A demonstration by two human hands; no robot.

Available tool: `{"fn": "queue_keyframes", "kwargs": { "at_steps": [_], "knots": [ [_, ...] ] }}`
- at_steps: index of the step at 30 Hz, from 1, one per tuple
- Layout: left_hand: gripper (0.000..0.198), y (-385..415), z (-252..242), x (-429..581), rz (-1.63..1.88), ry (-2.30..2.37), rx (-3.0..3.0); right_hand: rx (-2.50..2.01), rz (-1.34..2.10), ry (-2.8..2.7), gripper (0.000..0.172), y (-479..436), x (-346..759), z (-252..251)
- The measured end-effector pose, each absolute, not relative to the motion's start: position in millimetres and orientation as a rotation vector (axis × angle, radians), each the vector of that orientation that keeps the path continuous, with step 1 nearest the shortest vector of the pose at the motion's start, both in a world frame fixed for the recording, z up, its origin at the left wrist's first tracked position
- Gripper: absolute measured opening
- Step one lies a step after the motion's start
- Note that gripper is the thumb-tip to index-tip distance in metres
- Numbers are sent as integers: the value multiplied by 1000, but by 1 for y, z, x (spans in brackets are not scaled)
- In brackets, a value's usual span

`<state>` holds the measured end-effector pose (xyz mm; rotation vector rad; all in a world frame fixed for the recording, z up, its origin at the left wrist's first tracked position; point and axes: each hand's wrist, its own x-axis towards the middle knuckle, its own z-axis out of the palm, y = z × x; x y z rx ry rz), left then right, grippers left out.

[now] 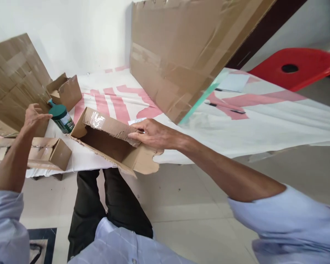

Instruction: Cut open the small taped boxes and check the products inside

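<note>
My right hand [154,134] is closed on the upper edge of an open cardboard box [112,128], thumb outside and fingers over the rim. The box is tilted at the table's front edge, its torn opening facing me and one flap hanging down on the right. Beside a dark green plastic bottle [62,117] with a pump-like top, my left hand [34,117] is held open, its fingers apart. Its thumb reaches close to the bottle; whether they touch I cannot tell. Under my left forearm lies a closed, taped cardboard box [52,156].
A small open box [67,91] stands behind the bottle. Large cardboard panels rise at the left [16,80] and back [176,55]. A black pen [225,108] lies on the white and pink tablecloth [264,124]. A red plastic stool [299,69] is at the far right.
</note>
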<state>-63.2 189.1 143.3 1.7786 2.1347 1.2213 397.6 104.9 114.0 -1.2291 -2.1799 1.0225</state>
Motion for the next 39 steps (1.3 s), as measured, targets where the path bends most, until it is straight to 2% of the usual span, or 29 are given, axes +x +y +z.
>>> {"fn": "queue_keyframes", "kwargs": {
  "at_steps": [4,8,10,16,20,25,29,32,35,36,39],
  "knots": [
    [50,115,148,-42,1350,1909,1843,-1177,1159,-2173,37,140,374,114],
    [32,49,109,-1,1246,1801,1896,-1102,1383,-2108,44,175,343,112],
    [38,35,83,17,1144,1731,1884,-1115,1449,-2086,46,191,326,110],
    [105,44,25,44,1133,1804,1828,-1110,1491,-2157,34,236,274,104],
    [130,59,-9,56,1230,1998,1647,-1063,1507,-2343,31,263,237,97],
    [131,84,-46,64,1388,2067,1413,-1002,1432,-2455,42,283,191,83],
    [129,115,-51,59,1378,2190,1230,-936,1369,-2205,50,287,175,66],
    [124,147,-42,52,1333,2268,1164,-1014,1177,-2033,45,288,181,54],
    [122,186,-30,45,1316,2324,1116,-1044,974,-1943,26,279,201,43],
    [121,199,-26,43,1310,2347,1094,-1028,950,-1924,26,273,210,40],
    [117,240,-16,38,1292,2417,1037,-953,983,-1917,38,241,242,28]
  ]
}}
